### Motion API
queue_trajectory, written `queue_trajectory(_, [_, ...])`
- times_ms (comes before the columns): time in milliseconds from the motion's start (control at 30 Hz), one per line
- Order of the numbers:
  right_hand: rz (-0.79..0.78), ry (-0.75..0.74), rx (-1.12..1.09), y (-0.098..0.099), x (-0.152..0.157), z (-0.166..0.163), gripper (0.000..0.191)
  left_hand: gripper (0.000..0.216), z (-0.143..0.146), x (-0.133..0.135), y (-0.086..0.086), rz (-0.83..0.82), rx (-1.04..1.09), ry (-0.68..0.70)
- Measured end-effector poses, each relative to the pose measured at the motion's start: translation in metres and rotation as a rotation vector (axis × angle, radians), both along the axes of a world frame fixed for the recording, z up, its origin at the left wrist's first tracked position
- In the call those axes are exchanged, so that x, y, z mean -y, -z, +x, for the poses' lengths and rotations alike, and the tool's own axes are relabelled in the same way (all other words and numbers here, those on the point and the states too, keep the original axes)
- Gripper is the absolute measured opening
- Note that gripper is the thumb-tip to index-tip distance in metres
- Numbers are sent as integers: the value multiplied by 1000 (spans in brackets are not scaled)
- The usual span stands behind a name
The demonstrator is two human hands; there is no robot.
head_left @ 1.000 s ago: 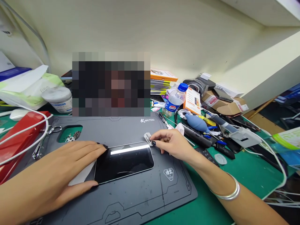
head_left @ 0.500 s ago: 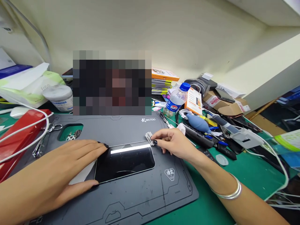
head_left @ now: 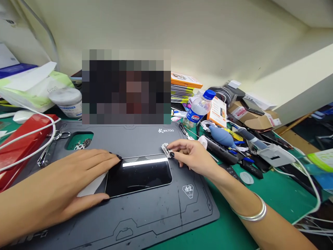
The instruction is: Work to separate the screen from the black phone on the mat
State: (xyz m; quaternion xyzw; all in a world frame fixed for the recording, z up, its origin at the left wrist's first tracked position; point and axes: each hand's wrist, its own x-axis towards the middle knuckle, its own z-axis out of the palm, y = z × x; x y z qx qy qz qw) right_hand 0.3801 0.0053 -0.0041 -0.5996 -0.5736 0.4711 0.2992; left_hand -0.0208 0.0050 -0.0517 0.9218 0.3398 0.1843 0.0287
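A smartphone (head_left: 140,177) lies screen up on a dark grey work mat (head_left: 156,217), with a bright strip of light reflected along its far side. My left hand (head_left: 85,173) grips its left end, fingers at the far edge and thumb at the near edge. Under that palm, part of a white sheet (head_left: 91,186) shows. My right hand (head_left: 191,154) pinches a thin metal razor blade (head_left: 164,149) between thumb and fingers. The blade is at the phone's far right corner; whether its edge is in the seam I cannot tell.
Scissors (head_left: 53,140) and a red box (head_left: 26,146) lie left, near a white jar (head_left: 68,100). At the right are a Pepsi bottle (head_left: 199,109), a blue air blower (head_left: 221,134) and scattered tools. A pixelated patch hides the area beyond the mat.
The camera view has shifted slightly, so the scene sits a little higher. Both hands keep nearly the same hold, and the blade stays at the same phone corner.
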Motion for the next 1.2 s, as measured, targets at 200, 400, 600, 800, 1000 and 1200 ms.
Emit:
queue_trajectory(200, [-5, 3, -9, 1, -1, 0, 25, 59, -6, -8, 3, 83, -85, 77])
queue_trajectory(400, [-21, -17, -10, 0, 0, 1, 24, 60, -4, -6, -2, 65, -53, 65])
queue_trajectory(600, [-11, -4, -13, 2, 0, 0, 27, 62, -5, -4, -2, 7, -77, 30])
queue_trajectory(800, [110, 120, -43, -7, 5, 9, 36, 61, -4, -5, -1, 26, -98, 42])
queue_trajectory(1000, [-10, 116, -299, -28, 19, 15, 53, 62, -7, -4, -1, 55, -89, 26])
queue_trajectory(1200, [-190, 50, -514, -26, 24, 9, 66, 62, -13, -5, 9, 63, -94, 51])
